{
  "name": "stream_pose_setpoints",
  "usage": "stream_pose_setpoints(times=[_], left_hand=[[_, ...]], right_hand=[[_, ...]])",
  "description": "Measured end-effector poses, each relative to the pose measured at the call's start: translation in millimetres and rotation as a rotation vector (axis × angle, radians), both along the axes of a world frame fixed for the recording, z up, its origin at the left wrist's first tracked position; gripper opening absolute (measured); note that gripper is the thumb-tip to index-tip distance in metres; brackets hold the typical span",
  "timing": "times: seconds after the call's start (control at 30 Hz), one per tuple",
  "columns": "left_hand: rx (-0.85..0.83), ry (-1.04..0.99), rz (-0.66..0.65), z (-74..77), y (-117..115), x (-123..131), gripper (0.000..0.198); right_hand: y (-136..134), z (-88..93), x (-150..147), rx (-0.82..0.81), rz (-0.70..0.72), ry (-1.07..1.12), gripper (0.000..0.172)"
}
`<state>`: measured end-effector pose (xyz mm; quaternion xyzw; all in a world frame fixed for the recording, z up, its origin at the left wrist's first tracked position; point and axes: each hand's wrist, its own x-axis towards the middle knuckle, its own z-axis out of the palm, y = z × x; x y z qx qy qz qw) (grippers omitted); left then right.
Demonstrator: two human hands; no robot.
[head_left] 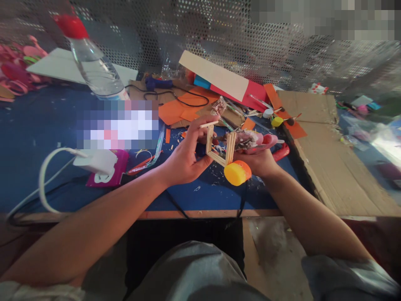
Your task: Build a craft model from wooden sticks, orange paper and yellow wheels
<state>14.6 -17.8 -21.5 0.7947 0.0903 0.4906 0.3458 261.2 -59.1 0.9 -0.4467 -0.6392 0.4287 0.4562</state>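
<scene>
Between both hands, above the blue table, is a small square frame of pale wooden sticks (230,149) with a yellow and orange round piece (237,172) at its lower right corner. My left hand (187,161) is closed on the frame's left side, and a loose-ended stick (209,124) shows at its fingertips. My right hand (258,162) is at the right, palm up under a pink-handled tool (265,142) smeared with grey-white residue. Its fingers are mostly hidden behind the tool and the round piece.
A water bottle (97,71) and a white plug on a magenta socket block (120,169) stand at the left, with cables. Orange paper (175,110), sticks and scraps lie behind the hands. Cardboard (338,167) covers the right side; perforated metal (219,33) rises behind.
</scene>
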Motion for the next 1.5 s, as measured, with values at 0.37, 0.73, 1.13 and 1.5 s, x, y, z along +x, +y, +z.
stream_pose_setpoints(times=[0.37, 0.73, 1.13, 1.5], left_hand=[[0.063, -0.015, -0.014, 3.0, 1.0, 1.0, 0.079], [0.073, 0.007, -0.016, 0.8, 1.7, 0.9, 0.070], [0.050, -0.002, 0.001, -0.4, -0.2, 1.2, 0.078], [0.038, -0.008, 0.012, -1.3, 1.6, 0.6, 0.079]], right_hand=[[0.8, -8.3, 3.7, 0.016, -0.033, 0.002, 0.034], [0.0, -10.2, 3.2, 0.014, -0.060, -0.027, 0.042], [-1.0, -15.4, 7.7, 0.013, -0.035, -0.045, 0.040], [0.0, -11.8, 5.2, 0.019, -0.037, -0.039, 0.042]])
